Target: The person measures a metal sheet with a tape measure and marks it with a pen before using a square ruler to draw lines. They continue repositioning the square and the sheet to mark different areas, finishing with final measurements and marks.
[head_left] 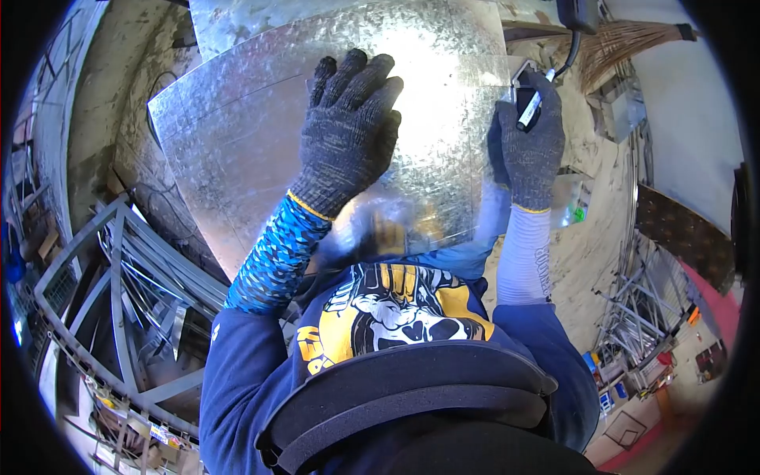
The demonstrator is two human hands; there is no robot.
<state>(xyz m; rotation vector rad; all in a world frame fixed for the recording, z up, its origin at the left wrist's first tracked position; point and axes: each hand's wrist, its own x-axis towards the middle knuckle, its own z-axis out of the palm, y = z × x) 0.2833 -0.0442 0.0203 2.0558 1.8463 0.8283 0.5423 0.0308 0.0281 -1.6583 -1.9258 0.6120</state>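
A large shiny metal sheet [261, 134] lies in front of me, with lines across its surface. My left hand [346, 131], in a dark knit glove, rests on it palm down with the fingers spread. At the sheet's right edge my right hand [534, 134], also gloved, is closed round a white marker [530, 111] with a dark end. A small metal-framed piece [518, 77] shows beside the right fingers; I cannot make out what it is or whether they grip it.
Metal frames and strips [170, 277] are piled at the left. A straw broom [633, 38] lies at the upper right, near a dark device with a cable [578, 16]. More metal bars [633, 313] and boxes stand at the lower right.
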